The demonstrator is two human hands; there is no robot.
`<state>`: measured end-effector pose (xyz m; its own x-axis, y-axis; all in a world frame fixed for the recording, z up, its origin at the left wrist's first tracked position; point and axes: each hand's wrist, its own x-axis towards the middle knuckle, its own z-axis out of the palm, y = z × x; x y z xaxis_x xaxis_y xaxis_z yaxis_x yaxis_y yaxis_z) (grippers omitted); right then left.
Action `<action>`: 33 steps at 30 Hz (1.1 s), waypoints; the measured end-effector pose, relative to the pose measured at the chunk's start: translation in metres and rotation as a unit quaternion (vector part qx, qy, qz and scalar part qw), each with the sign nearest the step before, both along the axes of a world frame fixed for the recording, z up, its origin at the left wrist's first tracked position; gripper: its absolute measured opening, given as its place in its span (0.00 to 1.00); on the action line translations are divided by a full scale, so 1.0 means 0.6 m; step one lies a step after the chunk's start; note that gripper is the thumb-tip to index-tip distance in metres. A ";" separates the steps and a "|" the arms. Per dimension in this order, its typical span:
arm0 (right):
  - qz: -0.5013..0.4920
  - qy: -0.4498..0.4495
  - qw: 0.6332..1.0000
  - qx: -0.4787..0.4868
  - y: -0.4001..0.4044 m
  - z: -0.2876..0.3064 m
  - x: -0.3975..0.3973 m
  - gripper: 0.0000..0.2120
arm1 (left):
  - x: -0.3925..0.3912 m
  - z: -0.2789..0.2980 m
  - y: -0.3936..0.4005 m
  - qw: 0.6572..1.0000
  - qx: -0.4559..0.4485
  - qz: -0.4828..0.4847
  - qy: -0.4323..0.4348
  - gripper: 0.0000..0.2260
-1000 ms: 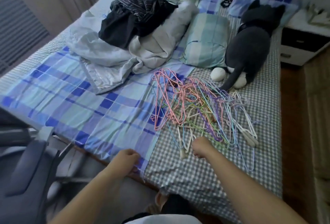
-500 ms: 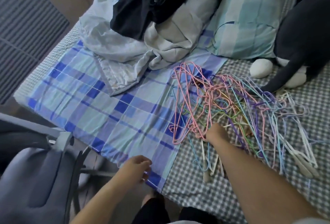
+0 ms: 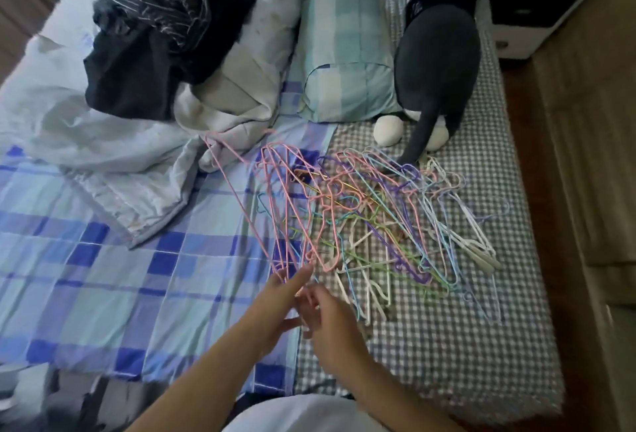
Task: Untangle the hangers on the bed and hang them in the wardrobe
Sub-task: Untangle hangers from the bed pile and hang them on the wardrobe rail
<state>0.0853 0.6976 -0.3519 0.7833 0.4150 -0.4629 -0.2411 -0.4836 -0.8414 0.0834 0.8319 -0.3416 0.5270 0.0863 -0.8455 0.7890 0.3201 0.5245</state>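
Hangers (image 3: 371,225) | tangled heap on bed (image 3: 430,345), near edge | thin wire: light, springy, snag-prone | best gripped at pink corner | left hand (image 3: 275,304) outstretched, touching | right hand (image 3: 330,325) blurred, grip unclear

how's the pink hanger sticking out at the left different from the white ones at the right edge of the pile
The thin pink wire hanger stands apart at the left of the tangle, its far end over the rumpled pale quilt; the white hangers lie flat on the grey checked sheet. The pink one looks thinner, the white ones thicker. The pink one's near end reaches the left hand; no hand is near the white ones. Both belong to one tangled pile.
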 end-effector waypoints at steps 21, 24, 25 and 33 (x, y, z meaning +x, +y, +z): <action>-0.001 0.020 0.899 -0.437 0.035 -0.260 0.224 0.16 | -0.209 -0.036 0.145 0.937 0.287 0.167 0.107 0.05; -0.034 0.011 0.909 -0.415 0.033 -0.243 0.232 0.13 | -0.205 -0.031 0.148 0.945 0.279 0.154 0.067 0.09; -0.057 0.020 0.923 -0.379 0.033 -0.231 0.231 0.11 | -0.202 -0.028 0.149 0.949 0.271 0.149 0.054 0.14; -0.345 0.087 0.926 0.130 -0.039 0.027 0.183 0.10 | -0.098 0.044 0.161 0.966 0.204 0.105 -0.118 0.17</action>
